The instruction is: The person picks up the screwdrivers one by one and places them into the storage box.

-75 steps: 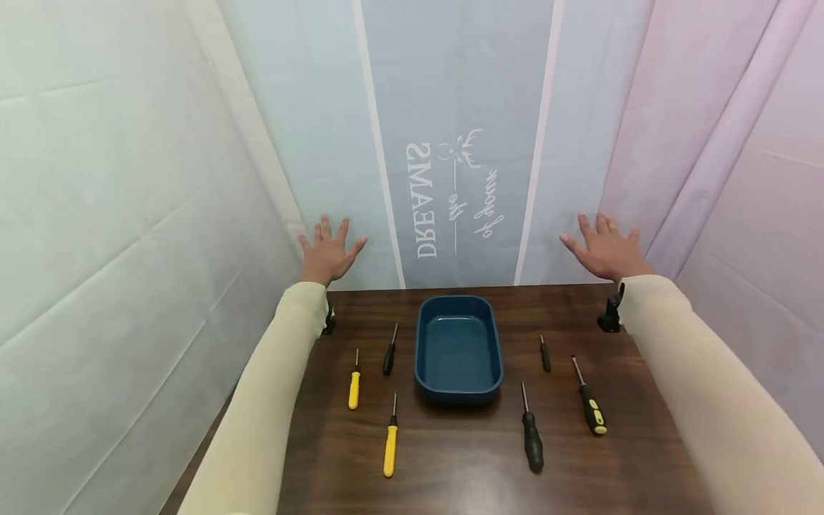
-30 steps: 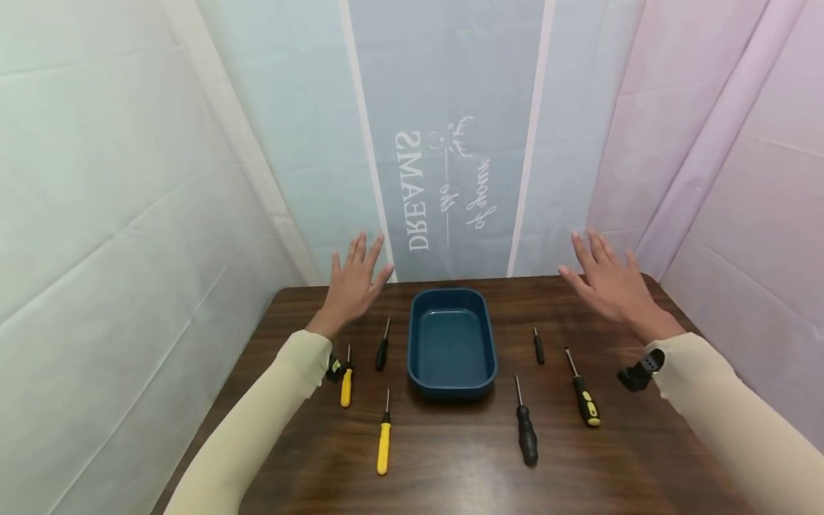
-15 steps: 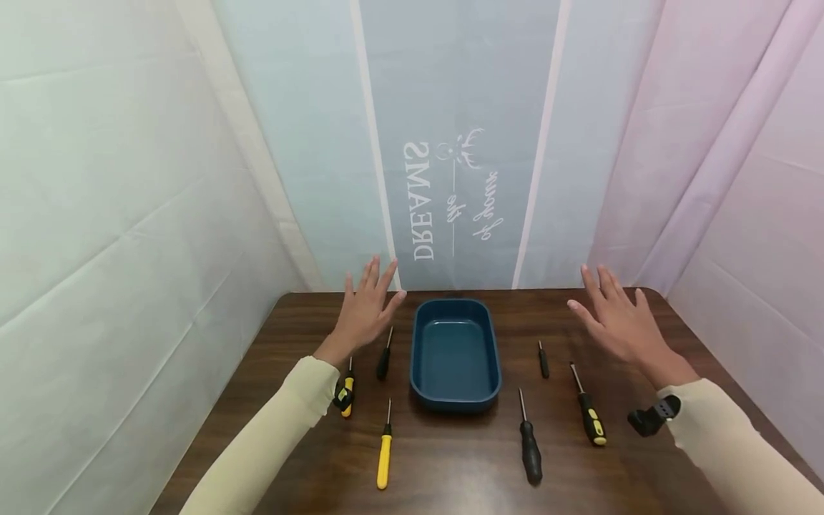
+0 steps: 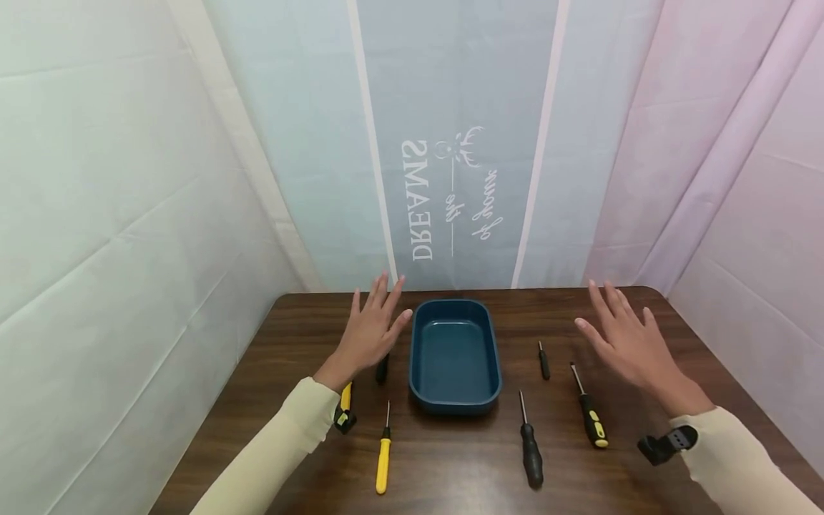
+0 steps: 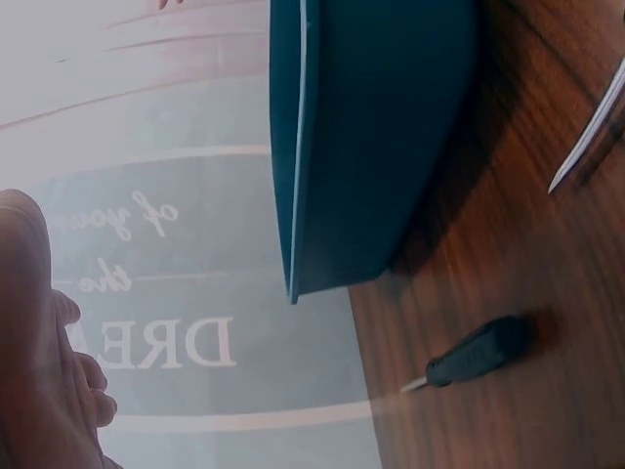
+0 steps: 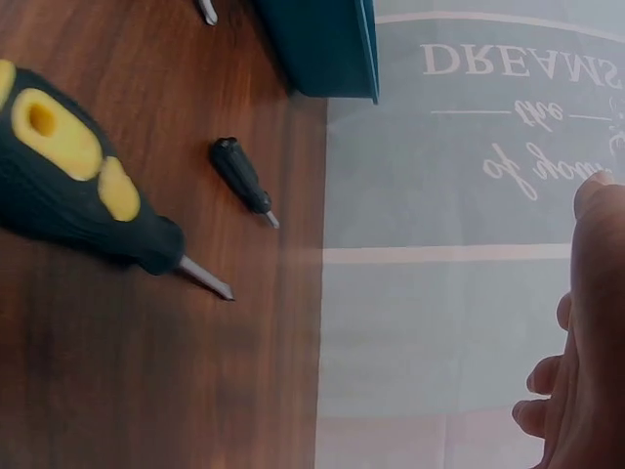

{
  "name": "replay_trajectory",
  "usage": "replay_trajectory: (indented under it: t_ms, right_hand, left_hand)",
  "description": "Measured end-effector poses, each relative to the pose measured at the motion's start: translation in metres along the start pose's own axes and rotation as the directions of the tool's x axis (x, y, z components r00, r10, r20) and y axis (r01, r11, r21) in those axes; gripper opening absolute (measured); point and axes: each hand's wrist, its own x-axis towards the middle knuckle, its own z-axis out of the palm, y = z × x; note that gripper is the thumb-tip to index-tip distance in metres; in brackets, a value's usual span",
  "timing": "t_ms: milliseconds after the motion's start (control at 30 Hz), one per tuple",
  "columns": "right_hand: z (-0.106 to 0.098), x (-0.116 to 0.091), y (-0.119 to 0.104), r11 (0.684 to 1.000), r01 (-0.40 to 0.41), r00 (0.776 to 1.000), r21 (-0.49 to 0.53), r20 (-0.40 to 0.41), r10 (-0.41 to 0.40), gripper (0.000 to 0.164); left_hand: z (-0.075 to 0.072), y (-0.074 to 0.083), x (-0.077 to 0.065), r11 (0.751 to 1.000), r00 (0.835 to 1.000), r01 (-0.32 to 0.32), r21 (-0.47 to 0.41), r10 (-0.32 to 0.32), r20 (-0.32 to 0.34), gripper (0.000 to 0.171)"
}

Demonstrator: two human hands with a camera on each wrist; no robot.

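My left hand (image 4: 368, 335), fingers spread, hovers above the table left of a blue tray (image 4: 455, 408) and holds nothing. It partly covers a small black screwdriver (image 4: 383, 368); a yellow screwdriver (image 4: 346, 397) is half hidden by the wrist camera. Nearer the front lies another yellow screwdriver (image 4: 383, 461). On the right side, my right hand (image 4: 634, 347) is also spread in the air with nothing in it. Closest to it are a black-and-yellow screwdriver (image 4: 592, 418) and a small black screwdriver (image 4: 544, 363). A larger black screwdriver (image 4: 531, 454) lies right of the tray's front.
The dark wood table (image 4: 457, 493) has rounded back corners. A printed curtain (image 4: 463, 86) hangs directly behind its back edge. Pale cloth walls (image 4: 129, 214) close in the left and right sides. The tray has raised walls.
Both hands have come down and back from in front of the curtain to over the table, the left also shifting right toward the tray. The screwdrivers and tray have stayed in place.
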Motion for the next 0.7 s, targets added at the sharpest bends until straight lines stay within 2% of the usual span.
replay_trajectory:
  t_ms: [300,433,533,700]
  right_hand:
    - [0.006,-0.021,-0.004,1.0,-0.002,1.0,0.023,-0.004,0.002,0.076]
    - [0.011,-0.033,-0.004,0.999,0.001,1.0,0.048,-0.011,0.0,0.073]
    - [0.015,-0.042,-0.007,0.998,0.005,1.0,0.068,0.004,-0.005,0.071]
    - [0.019,-0.054,-0.009,0.993,-0.004,0.999,0.115,0.036,0.0,0.07]
  left_hand:
    - [0.013,0.007,-0.009,0.999,0.999,-0.008,-0.046,0.009,0.035,0.065]
    - [0.021,0.009,-0.013,0.995,0.999,-0.022,-0.097,0.025,0.025,0.065]
    - [0.027,0.011,-0.016,0.991,0.999,-0.027,-0.133,0.03,0.021,0.065]
    - [0.035,0.012,-0.021,0.99,0.999,-0.012,-0.144,0.02,0.051,0.07]
